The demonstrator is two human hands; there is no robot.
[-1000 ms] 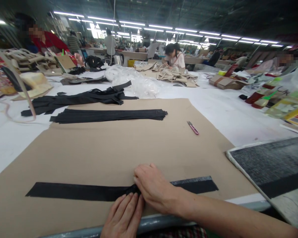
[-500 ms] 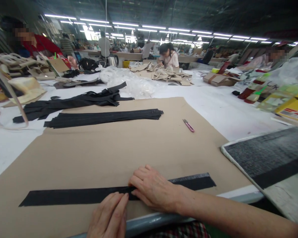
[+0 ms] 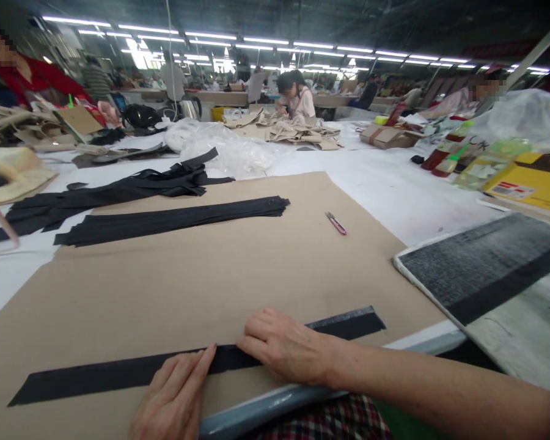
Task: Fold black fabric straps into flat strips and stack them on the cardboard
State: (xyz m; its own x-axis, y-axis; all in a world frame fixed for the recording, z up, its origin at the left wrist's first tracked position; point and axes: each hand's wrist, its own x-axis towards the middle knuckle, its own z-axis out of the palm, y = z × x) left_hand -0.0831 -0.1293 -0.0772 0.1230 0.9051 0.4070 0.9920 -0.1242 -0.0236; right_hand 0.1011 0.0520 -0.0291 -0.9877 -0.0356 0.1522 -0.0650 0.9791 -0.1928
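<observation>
In front of you, a wide white table stretches toward long benches in the distance. Above you, rows of white tube lights run beneath a dark ceiling; bright windows glow far back.

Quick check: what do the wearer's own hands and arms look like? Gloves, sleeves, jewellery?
Left hand and right hand both bare: no gloves, no rings visible. Right forearm is bare too, with no sleeve, watch or bracelet in view. Left forearm is out of frame. Red, black and white plaid cloth shows below, probably clothing.
</observation>
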